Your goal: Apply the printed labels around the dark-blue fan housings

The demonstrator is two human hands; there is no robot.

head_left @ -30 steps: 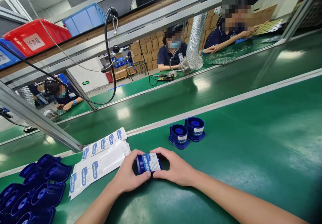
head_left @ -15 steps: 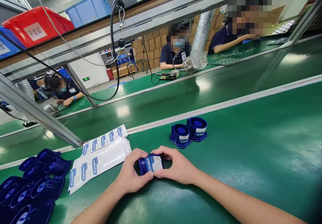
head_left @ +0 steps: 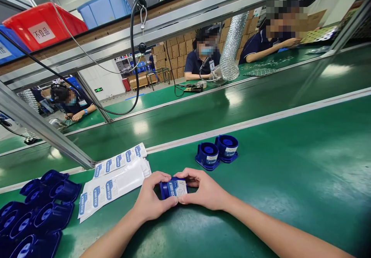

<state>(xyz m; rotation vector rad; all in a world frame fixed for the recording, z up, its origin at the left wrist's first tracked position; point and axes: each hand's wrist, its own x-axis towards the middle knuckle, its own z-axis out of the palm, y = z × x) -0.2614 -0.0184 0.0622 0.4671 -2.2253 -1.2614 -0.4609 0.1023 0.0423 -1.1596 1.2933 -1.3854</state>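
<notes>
Both my hands grip one dark blue plastic housing [head_left: 164, 190] just above or on the green bench; I cannot tell which. It lies on its side, and a blue-and-white label [head_left: 179, 187] on its curved wall faces me. My left hand [head_left: 152, 196] wraps its left end, thumb at the lower edge. My right hand [head_left: 204, 190] holds the right end, its thumb pressing near the label's bottom corner. Left of my hands lie sheets of the same labels [head_left: 116, 186], partly peeled. Beyond my right hand stand two labelled blue housings [head_left: 208, 154], side by side and upright.
Several unlabelled-looking blue housings [head_left: 53, 215] cluster at the lower left. A metal post [head_left: 52, 130] rises behind the label sheets. A white strip [head_left: 261, 120] edges the green bench. Across from me, co-workers [head_left: 201, 58] sit at another bench. Red and blue bins [head_left: 48, 26] stand on the overhead shelf.
My hands stay closed around the housing, with the thumbs shifted very slightly along the label. The view has tilted a little; the other parts lie as before.
</notes>
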